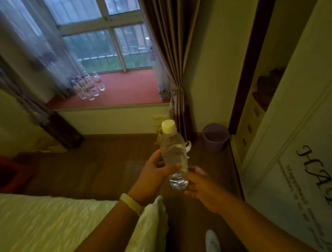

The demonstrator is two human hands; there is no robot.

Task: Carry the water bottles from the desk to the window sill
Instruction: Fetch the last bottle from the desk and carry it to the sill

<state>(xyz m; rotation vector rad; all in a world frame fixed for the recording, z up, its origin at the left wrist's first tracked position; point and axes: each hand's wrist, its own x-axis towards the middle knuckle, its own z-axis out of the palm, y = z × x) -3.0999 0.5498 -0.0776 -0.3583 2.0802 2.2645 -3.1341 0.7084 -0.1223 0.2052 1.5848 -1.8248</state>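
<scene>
I hold a clear water bottle (173, 154) with a pale cap upright above the wooden floor. My left hand (156, 172) is wrapped around its lower half. My right hand (200, 185) touches the bottle's base from the right, its fingers partly spread. Ahead, the red window sill (128, 88) carries a cluster of several clear bottles (88, 85) at its left end, by the sheer curtain. The desk is out of view.
A bed with a pale cover (45, 223) fills the lower left. A purple bin (215, 137) stands by the brown curtain (173, 50). A white wardrobe (292, 149) lines the right side. A yellow bag (159, 123) leans under the sill. My white shoe (213, 242) shows below.
</scene>
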